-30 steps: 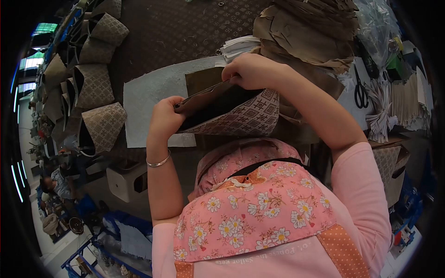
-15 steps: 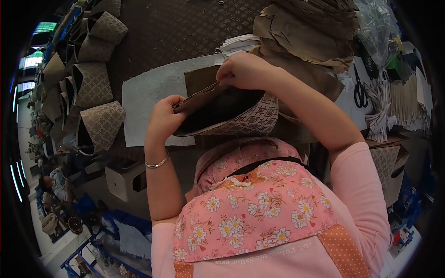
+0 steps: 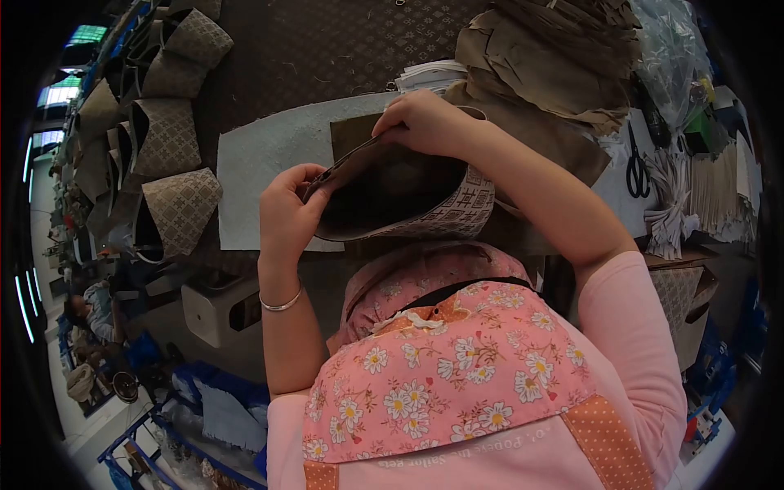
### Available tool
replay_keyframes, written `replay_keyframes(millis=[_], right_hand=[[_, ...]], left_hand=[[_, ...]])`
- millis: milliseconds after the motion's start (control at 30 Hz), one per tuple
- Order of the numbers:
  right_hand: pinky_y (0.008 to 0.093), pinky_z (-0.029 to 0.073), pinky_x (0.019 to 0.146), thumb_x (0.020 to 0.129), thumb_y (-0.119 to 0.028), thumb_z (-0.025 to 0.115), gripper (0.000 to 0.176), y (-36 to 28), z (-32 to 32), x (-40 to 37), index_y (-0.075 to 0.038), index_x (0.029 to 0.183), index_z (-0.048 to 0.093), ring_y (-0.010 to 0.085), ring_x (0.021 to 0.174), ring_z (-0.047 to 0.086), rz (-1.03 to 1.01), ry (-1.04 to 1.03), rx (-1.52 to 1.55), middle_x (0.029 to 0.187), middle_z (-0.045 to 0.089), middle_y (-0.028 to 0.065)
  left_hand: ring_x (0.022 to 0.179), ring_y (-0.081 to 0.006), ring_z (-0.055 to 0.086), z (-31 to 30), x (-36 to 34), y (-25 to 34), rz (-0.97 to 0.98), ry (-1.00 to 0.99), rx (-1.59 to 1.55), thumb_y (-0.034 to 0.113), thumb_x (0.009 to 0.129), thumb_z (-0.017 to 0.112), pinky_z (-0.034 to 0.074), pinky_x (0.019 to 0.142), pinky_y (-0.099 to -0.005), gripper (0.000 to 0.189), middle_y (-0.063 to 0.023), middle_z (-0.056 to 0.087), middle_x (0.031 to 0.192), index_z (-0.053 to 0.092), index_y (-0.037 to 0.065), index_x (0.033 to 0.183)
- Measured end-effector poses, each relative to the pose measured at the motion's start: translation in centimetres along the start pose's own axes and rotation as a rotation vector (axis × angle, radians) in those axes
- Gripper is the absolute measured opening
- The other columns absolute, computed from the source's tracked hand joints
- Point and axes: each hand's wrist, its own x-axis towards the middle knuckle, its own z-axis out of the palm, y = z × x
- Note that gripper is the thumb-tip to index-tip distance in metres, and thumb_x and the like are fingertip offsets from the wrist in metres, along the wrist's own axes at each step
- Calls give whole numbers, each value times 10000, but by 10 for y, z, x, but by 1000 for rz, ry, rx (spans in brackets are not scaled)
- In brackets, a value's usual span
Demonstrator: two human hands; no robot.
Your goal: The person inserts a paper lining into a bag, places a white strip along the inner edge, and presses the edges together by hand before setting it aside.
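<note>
A patterned bag body (image 3: 457,210) lies on its side in front of my chest, its dark open mouth toward me. My left hand (image 3: 289,206) pinches the far rim at the left corner, thumb inside and fingers outside. Farther right along the same rim, my right hand (image 3: 425,122) is closed on the edge, its fingertips partly hidden. Under the bag body lie a brown sheet (image 3: 349,135) and a pale grey sheet (image 3: 261,163).
Several similar bag bodies (image 3: 181,212) stand in a row at the left. Stacked brown pieces (image 3: 547,61), black scissors (image 3: 637,167) and bundled pale strips (image 3: 670,200) are at the right. A stool (image 3: 212,310) stands below the table at left. Another person (image 3: 98,310) sits far left.
The bag body's mouth has opened wider toward me, and its far rim has tilted. Both hands keep their grip with small shifts; the whole view has moved slightly.
</note>
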Motion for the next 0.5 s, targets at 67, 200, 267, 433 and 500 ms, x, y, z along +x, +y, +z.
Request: replay_keyframes(millis=[67, 200, 267, 433, 500], right_hand=[[348, 536, 768, 802, -105, 720, 160, -1, -4, 2, -87, 957, 750, 271, 848, 676, 54, -43, 19, 897, 703, 105], [337, 534, 761, 801, -108, 724, 155, 2, -4, 2, -98, 952, 754, 249, 844, 677, 39, -31, 75, 896, 706, 95], [332, 531, 751, 799, -116, 728, 158, 0, -6, 2, -106, 955, 754, 237, 840, 677, 32, -52, 118, 896, 706, 87], [331, 529, 750, 804, -145, 727, 154, -4, -3, 5, -124, 954, 756, 239, 842, 676, 11, -5, 46, 906, 706, 77], [331, 528, 752, 806, -156, 726, 151, -6, 0, 4, -131, 952, 756, 241, 843, 675, -27, 15, 40, 909, 706, 74]], left_hand=[[669, -75, 577, 0, -2, 5, 4, 21, 65, 19, 840, 682, 476, 624, -237, 146, -30, 669, 782, 689, -16, 981], [672, -78, 594, 0, -1, -2, 8, 22, 74, 3, 837, 675, 481, 631, -233, 158, -39, 681, 784, 699, -15, 991], [680, -79, 600, -1, 0, -2, -7, 8, 55, 2, 836, 675, 483, 636, -231, 165, -40, 683, 786, 700, -15, 998], [704, -80, 610, 0, 0, 3, 1, -8, 18, 16, 838, 694, 488, 650, -227, 169, -45, 686, 807, 704, -14, 1003], [718, -80, 610, 2, 0, 1, 77, 7, -42, 36, 844, 710, 491, 659, -225, 161, -46, 688, 834, 706, -13, 998]])
